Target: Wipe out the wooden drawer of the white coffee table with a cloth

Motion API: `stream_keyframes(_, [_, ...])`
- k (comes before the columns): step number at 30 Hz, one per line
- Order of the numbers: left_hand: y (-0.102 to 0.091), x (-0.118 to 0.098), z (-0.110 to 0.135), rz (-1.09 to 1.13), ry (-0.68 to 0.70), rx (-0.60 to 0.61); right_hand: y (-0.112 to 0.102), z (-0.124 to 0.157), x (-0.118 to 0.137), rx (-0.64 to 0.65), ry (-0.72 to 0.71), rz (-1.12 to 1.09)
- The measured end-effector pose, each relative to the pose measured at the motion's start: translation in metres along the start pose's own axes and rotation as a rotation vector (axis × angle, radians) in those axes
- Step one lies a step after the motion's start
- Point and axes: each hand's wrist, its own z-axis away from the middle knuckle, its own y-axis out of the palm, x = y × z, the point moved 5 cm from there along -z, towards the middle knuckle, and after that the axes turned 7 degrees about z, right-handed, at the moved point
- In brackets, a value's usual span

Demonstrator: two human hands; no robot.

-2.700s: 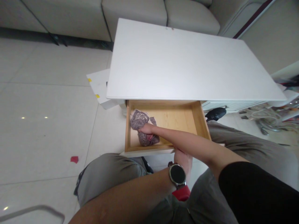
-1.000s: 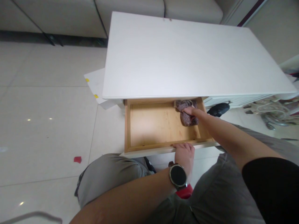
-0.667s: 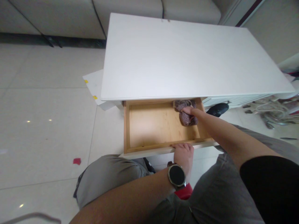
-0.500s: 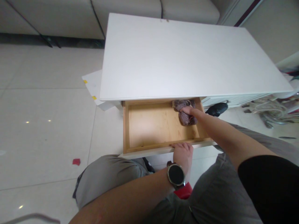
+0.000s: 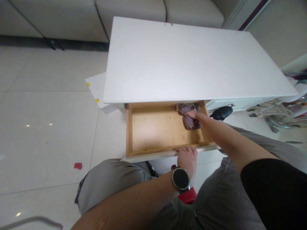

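Observation:
A wooden drawer stands pulled out from a white cabinet. Inside it, at the back right corner, lies a crumpled purplish-brown cloth. My right hand reaches down into the drawer with its fingers closed on the cloth; part of the fingers is hidden in the folds. My left hand, with a watch on the wrist, has its fingers curled over the top edge of the drawer front.
A long beige sofa runs behind the cabinet. On the tiled floor are a white board with yellow marks, a small red piece and a dark shoe. Looped ropes or cords lie at the right. My knees flank the drawer.
The view has shifted very slightly. Both hands, the cloth and the drawer otherwise look the same as before.

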Motion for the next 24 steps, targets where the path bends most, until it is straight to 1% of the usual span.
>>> stream_keyframes(3, [0.000, 0.001, 0.000, 0.063, -0.009, -0.012, 0.004, 0.002, -0.001, 0.065, -0.009, -0.023])
stream_keyframes(5, [0.000, 0.001, 0.001, 0.072, -0.007, 0.008, 0.004, 0.004, -0.002, 0.070, -0.001, -0.030])
stream_keyframes(8, [-0.001, 0.000, 0.002, 0.026, -0.006, 0.042, 0.005, 0.008, -0.003, 0.080, -0.017, -0.035])
stream_keyframes(10, [-0.003, -0.001, 0.004, -0.010, -0.015, 0.032, 0.006, 0.012, -0.003, 0.082, -0.028, -0.038])
stream_keyframes(13, [-0.006, -0.002, 0.005, -0.037, -0.018, 0.026, 0.008, 0.021, -0.006, 0.066, 0.008, -0.041])
stream_keyframes(16, [-0.007, -0.003, 0.006, -0.035, -0.021, 0.069, 0.014, 0.031, -0.014, 0.103, 0.047, -0.064])
stream_keyframes(19, [-0.010, -0.003, 0.006, -0.020, -0.035, 0.090, 0.022, 0.038, -0.024, 0.164, 0.032, -0.078])
stream_keyframes(22, [-0.010, -0.003, 0.006, 0.012, -0.039, 0.073, 0.032, 0.049, -0.037, 0.216, 0.011, -0.093])
stream_keyframes(24, [-0.009, -0.002, 0.007, 0.032, -0.029, 0.049, 0.039, 0.059, -0.045, 0.234, 0.023, -0.123])
